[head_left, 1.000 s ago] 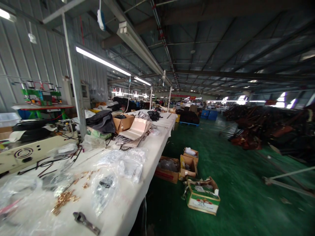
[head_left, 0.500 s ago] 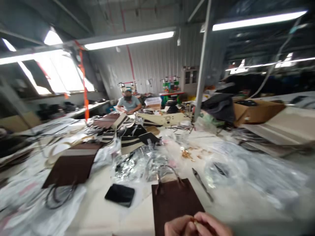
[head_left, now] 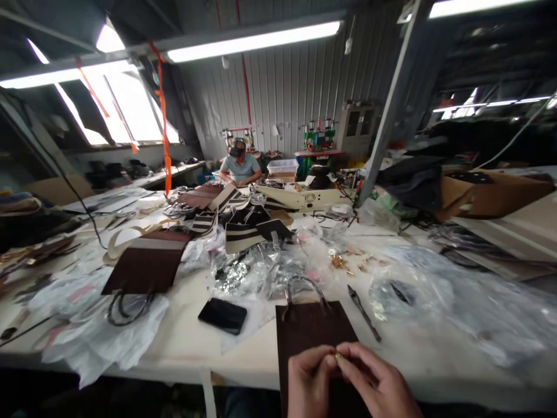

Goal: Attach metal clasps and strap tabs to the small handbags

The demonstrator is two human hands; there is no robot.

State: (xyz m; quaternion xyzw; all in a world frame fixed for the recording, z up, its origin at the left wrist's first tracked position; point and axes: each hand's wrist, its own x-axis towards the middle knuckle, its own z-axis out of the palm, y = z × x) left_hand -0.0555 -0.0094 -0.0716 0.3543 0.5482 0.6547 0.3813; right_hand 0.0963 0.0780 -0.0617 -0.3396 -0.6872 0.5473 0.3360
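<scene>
At the bottom of the view my left hand and my right hand meet, fingertips pinched together on a small gold metal piece. They hover over a dark brown flat bag panel with a thin handle loop, lying on the white table. Both hands are closed in a pinch. A metal hand tool lies just right of the panel, and a black phone to its left.
Clear plastic bags, loose gold fittings, another brown panel and striped pieces cover the table. A cardboard box and a steel post stand right. A seated person works at the far end.
The view swung left from the aisle to the table, then steadied. My hands came up into view over the brown panel, pinching the small gold piece.
</scene>
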